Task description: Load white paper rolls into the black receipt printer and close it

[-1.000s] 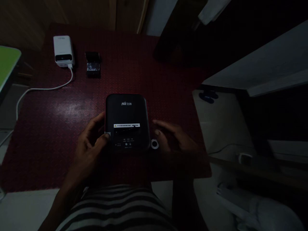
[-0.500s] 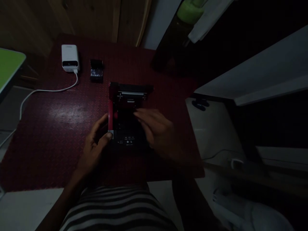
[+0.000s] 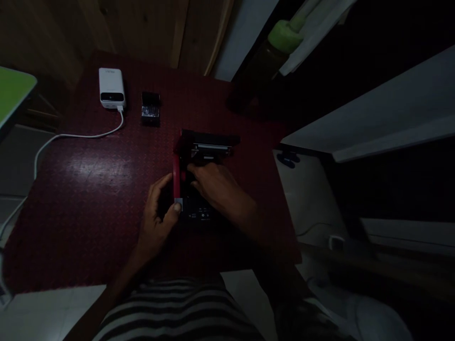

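A black and red label printer (image 3: 177,177) stands on the table with its lid raised. It looks like a thermal printer with buttons on its front panel. My left hand (image 3: 159,215) grips its front left corner, thumb on the grey corner piece and fingers along the red side. Inside the open compartment, the bent fingers of my right hand (image 3: 216,182) reach toward the left inner wall. The dark hides their tips and anything between them.
Behind the printer, on the dark red table (image 3: 103,189), lies a small black object with a shiny front (image 3: 150,110). Left of it is a white power bank (image 3: 112,87) with a white cable (image 3: 81,136). A bottle with a green cap (image 3: 284,37) stands at the back right.
My right hand has moved left and deeper into the printer's compartment. My left hand keeps its grip on the corner. The whole view has shifted slightly.
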### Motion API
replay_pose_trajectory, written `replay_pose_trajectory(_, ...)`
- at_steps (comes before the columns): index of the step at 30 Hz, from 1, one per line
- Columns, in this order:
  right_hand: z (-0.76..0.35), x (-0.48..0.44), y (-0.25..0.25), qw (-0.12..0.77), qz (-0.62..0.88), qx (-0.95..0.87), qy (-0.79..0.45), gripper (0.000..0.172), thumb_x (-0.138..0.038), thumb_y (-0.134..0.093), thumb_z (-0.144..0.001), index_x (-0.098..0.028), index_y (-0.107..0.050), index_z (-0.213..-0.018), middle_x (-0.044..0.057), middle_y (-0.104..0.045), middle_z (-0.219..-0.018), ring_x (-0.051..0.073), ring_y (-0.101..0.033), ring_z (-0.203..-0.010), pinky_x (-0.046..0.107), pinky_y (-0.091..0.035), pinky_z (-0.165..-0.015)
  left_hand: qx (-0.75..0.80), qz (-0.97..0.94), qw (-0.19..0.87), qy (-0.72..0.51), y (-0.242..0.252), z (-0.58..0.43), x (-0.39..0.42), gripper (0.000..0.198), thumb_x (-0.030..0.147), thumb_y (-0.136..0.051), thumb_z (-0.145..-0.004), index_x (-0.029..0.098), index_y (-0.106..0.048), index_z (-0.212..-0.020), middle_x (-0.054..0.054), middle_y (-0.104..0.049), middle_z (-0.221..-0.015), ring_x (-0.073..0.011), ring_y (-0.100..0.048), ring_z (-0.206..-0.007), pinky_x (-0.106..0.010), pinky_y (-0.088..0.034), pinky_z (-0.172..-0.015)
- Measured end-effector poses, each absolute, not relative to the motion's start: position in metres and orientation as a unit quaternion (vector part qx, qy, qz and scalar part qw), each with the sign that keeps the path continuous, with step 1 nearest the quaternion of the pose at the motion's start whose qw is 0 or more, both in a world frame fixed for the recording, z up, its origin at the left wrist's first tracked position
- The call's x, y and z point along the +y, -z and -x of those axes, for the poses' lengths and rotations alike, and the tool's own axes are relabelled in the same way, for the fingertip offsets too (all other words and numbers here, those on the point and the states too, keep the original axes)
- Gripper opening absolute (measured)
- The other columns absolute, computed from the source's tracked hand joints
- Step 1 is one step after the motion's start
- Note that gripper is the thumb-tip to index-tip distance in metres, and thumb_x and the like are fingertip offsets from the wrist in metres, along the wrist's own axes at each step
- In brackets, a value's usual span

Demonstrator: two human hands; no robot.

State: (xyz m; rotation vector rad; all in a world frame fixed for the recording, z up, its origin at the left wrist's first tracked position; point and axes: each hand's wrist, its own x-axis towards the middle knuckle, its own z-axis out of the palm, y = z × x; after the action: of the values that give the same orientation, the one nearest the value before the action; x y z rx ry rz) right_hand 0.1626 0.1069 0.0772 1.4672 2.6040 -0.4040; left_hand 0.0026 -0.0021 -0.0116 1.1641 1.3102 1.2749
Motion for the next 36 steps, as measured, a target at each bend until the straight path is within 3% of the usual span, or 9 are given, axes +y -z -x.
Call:
replay_pose_trajectory(3, -0.164, 0.108, -0.079, 0.069, -0.490, 0.858, 0.139, 0.026, -0.003, -0.066, -0.103, -0.019, -0.078, -0.121, 0.011, -0.086, -0.099, 0.026, -0.082, -0.084, 0.033, -0.053, -0.067, 0.527, -0.476, 0.467, -0.526, 0.012, -0.004, -0.001, 0.062, 0.053, -0.068, -0.107, 0.029, -0.058, -0.163, -0.013, -0.059, -0.168, -0.0369, -0.057, -0.157, -0.058, -0.042, -0.133)
replay_pose_trajectory(7, -0.167, 0.102, -0.078, 0.024, -0.500, 0.854, 0.145, 0.029, -0.006, -0.065, -0.104, -0.017, -0.076, -0.129, 0.014, -0.084, -0.111, 0.030, -0.080, -0.095, 0.039, -0.059, -0.081, 0.527, -0.484, 0.450, -0.534, 0.014, -0.007, 0.000, 0.063, 0.057, -0.066, -0.107, 0.029, -0.059, -0.162, -0.013, -0.059, -0.168, -0.0370, -0.056, -0.157, -0.058, -0.042, -0.133)
replay_pose_trajectory(10, -0.173, 0.091, -0.081, -0.020, -0.503, 0.854, 0.128, 0.025, -0.008, -0.065, -0.102, -0.018, -0.077, -0.122, 0.015, -0.083, -0.111, 0.031, -0.078, -0.098, 0.043, -0.062, -0.087, 0.536, -0.485, 0.439, -0.534, 0.017, -0.008, 0.000, 0.064, 0.060, -0.065, -0.106, 0.029, -0.059, -0.162, -0.013, -0.060, -0.167, -0.0372, -0.054, -0.158, -0.056, -0.042, -0.133)
replay_pose_trajectory(14, -0.192, 0.069, -0.097, -0.183, -0.483, 0.845, 0.137, 0.022, -0.012, -0.069, -0.101, -0.021, -0.076, -0.120, 0.011, -0.083, -0.117, 0.029, -0.078, -0.108, 0.042, -0.064, -0.095, 0.530, -0.483, 0.446, -0.535, 0.017, -0.008, 0.000, 0.063, 0.060, -0.065, -0.107, 0.031, -0.058, -0.164, -0.012, -0.058, -0.169, -0.0372, -0.053, -0.159, -0.057, -0.041, -0.133)
replay_pose_trajectory(18, -0.233, 0.050, -0.111, -0.347, -0.517, 0.762, 0.176, 0.025, -0.018, -0.079, -0.096, -0.031, -0.080, -0.117, 0.001, -0.085, -0.110, 0.023, -0.080, -0.097, 0.038, -0.065, -0.088, 0.529, -0.487, 0.438, -0.539, 0.017, -0.008, -0.001, 0.067, 0.063, -0.065, -0.106, 0.030, -0.060, -0.164, -0.012, -0.061, -0.166, -0.0390, -0.056, -0.155, -0.059, -0.043, -0.131)
replay_pose_trajectory(23, -0.293, 0.065, -0.074, -0.527, -0.596, 0.559, 0.234, 0.024, -0.032, -0.091, -0.085, -0.030, -0.083, -0.108, -0.001, -0.084, -0.104, 0.023, -0.080, -0.101, 0.040, -0.065, -0.092, 0.548, -0.504, 0.388, -0.543, 0.018, -0.008, 0.000, 0.064, 0.064, -0.065, -0.106, 0.030, -0.065, -0.160, -0.009, -0.067, -0.161, -0.0360, -0.062, -0.148, -0.051, -0.050, -0.124)
replay_pose_trajectory(30, -0.303, 0.082, 0.018, -0.445, -0.630, 0.539, 0.339, 0.030, -0.040, -0.084, -0.085, -0.026, -0.079, -0.111, 0.004, -0.085, -0.110, 0.026, -0.080, -0.103, 0.046, -0.066, -0.096, 0.561, -0.486, 0.382, -0.551, 0.019, -0.012, 0.000, 0.069, 0.069, -0.065, -0.103, 0.028, -0.067, -0.159, -0.009, -0.070, -0.155, -0.0353, -0.066, -0.141, -0.044, -0.056, -0.114)
replay_pose_trajectory(36, -0.297, 0.077, 0.032, -0.442, -0.613, 0.549, 0.356, 0.039, -0.033, -0.081, -0.085, -0.026, -0.079, -0.123, 0.007, -0.085, -0.125, 0.027, -0.081, -0.113, 0.048, -0.065, -0.104, 0.557, -0.469, 0.413, -0.547, 0.018, -0.012, -0.001, 0.072, 0.071, -0.066, -0.101, 0.030, -0.065, -0.160, -0.009, -0.069, -0.154, -0.0360, -0.066, -0.140, -0.045, -0.056, -0.116)
